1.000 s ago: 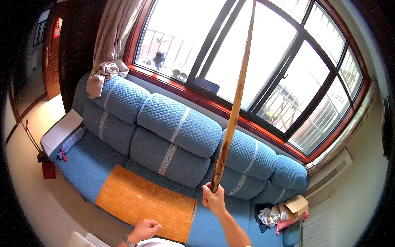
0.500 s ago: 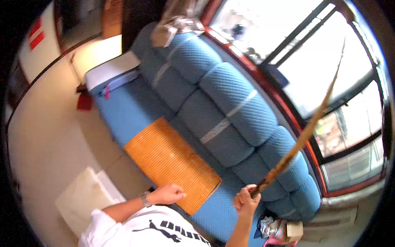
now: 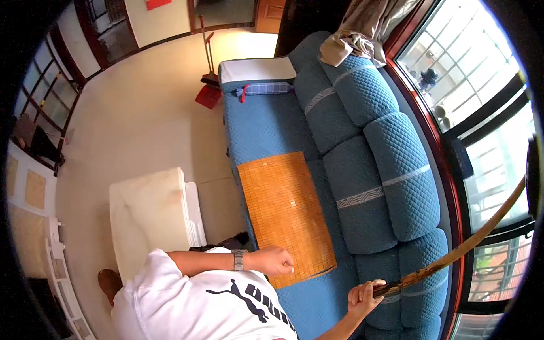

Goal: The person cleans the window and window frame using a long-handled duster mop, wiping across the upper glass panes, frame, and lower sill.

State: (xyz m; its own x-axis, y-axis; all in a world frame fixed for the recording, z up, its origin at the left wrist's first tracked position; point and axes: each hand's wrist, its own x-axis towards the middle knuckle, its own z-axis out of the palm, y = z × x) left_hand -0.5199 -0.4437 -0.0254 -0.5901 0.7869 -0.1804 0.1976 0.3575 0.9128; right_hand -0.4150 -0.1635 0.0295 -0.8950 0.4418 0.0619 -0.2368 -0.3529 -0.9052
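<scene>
My right hand (image 3: 364,297) is wrapped round the dark lower end of a long wooden stick (image 3: 453,255). The stick slants up to the right, past the sofa back and across the window, and its far tip is hidden at the dark edge of the view. A metal-banded watch is on the wrist of my left hand (image 3: 271,260), which is closed in a fist with nothing showing in it. That fist is over the near part of an orange-brown bamboo mat (image 3: 289,209) lying on the blue sofa (image 3: 266,133).
Left of the sofa stands a pale marble-topped table (image 3: 148,212). A broom (image 3: 208,56) and a red dustpan (image 3: 208,96) are by the sofa's far end. Along the right runs a large red-framed window (image 3: 433,122). A bunched curtain (image 3: 362,39) hangs over the sofa back.
The view has turned, so the sofa now runs more upright. The stick has swung down to a flatter slant, still in my right hand. My left hand stays in a fist.
</scene>
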